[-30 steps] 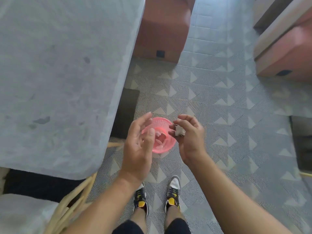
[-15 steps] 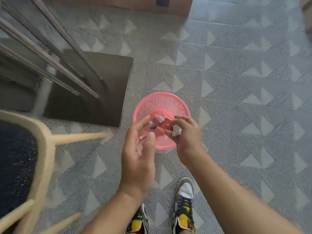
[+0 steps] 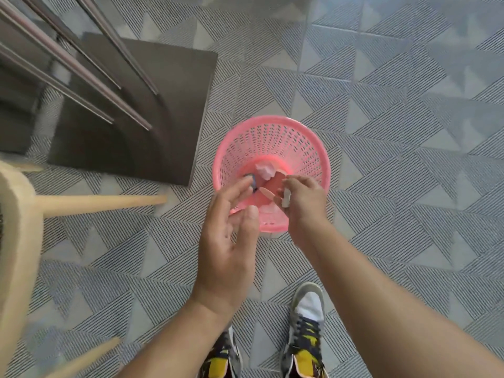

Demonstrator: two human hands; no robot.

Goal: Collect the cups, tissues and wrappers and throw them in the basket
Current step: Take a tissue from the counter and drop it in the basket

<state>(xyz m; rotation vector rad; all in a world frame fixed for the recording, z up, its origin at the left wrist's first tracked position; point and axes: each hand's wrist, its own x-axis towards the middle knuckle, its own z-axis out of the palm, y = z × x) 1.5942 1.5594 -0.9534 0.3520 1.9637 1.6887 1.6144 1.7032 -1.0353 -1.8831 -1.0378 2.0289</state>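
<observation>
A pink perforated basket (image 3: 272, 137) stands on the patterned floor in the middle of the view. Inside it lie a crumpled white tissue (image 3: 264, 170), a reddish cup or wrapper (image 3: 276, 182) and a small blue-and-dark piece (image 3: 252, 181). My right hand (image 3: 302, 203) hovers over the basket's near rim, its fingers pinched on a small white scrap (image 3: 285, 197). My left hand (image 3: 231, 238) is just left of it, over the near rim, fingers spread and holding nothing.
A dark square table base (image 3: 131, 118) with metal legs (image 3: 81, 66) sits to the left of the basket. A pale wooden chair (image 3: 19, 241) with a leg (image 3: 101, 204) fills the left edge. My shoes (image 3: 308, 331) stand below the basket.
The view has dropped from the tabletop down to the floor and closed in on the basket. Both hands stay over the basket; the right hand keeps its white scrap.
</observation>
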